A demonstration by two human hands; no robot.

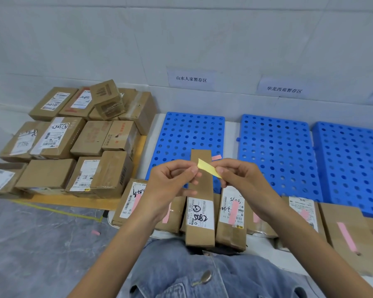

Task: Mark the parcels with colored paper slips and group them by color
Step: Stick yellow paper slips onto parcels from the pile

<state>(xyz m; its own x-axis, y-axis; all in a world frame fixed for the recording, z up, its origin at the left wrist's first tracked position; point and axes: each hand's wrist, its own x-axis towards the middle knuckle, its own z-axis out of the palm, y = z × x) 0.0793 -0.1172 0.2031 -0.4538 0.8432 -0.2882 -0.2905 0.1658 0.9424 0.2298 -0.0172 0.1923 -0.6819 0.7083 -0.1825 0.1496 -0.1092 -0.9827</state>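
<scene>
A thin yellow paper slip (209,170) is pinched at either end by the fingers of the left hand (170,183) and the right hand (239,179), just above a long narrow cardboard parcel (200,214) marked by hand with what looks like "5802". The marking step is judged to be in hand; next, the slip needs pressing onto that parcel. Pink paper slips (233,212) are carried by the neighbouring parcels. On the white wall signs, "山水人家暂存区" (191,79) and "华龙西苑暂存区" (284,89) can be read.
</scene>
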